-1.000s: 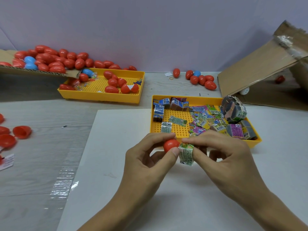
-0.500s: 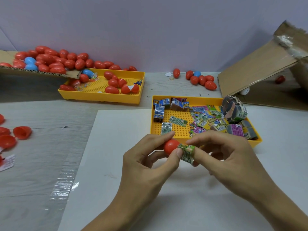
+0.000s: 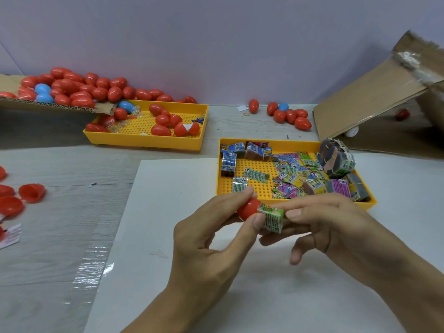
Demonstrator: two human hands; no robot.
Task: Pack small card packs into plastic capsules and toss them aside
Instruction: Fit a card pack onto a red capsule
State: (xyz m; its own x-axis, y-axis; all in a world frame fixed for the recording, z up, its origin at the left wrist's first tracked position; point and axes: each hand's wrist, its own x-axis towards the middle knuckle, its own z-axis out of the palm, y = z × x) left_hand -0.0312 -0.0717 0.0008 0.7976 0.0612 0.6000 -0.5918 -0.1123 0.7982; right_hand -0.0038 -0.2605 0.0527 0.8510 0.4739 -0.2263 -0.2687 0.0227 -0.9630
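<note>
The left hand [image 3: 206,239] pinches a red capsule half [image 3: 247,209] between thumb and forefinger, its other fingers curled loosely beneath. Touching it on the right side, the right hand [image 3: 336,231] holds a folded green card pack [image 3: 272,218] between thumb below and fingers on top, the pack's end pressed against the capsule's mouth; whether it is partly inside cannot be told. Both hands hover above a white sheet [image 3: 168,212] that covers the near part of the worktop [image 3: 60,224].

Just beyond the hands, partly on the sheet, sits a yellow tray [image 3: 264,195] with loose card packs [image 3: 295,174] in blue, green and pink, plus a banded bundle of packs [image 3: 336,159] leaning at its far right corner.

Well to the left of the left hand, at the worktop's edge, lie open red capsule halves [image 3: 31,192].

Farther off, beyond and left of the hands, a second yellow tray [image 3: 144,140] holds several red capsules [image 3: 163,121]. Behind it a cardboard flap [image 3: 48,104] carries a heap of red capsules and a few blue ones [image 3: 72,90].

Beyond the card tray, near the wall, rests a small cluster of closed capsules [image 3: 290,116], red with one blue. To the far right of the right hand stands a tilted cardboard box [image 3: 372,97].
</note>
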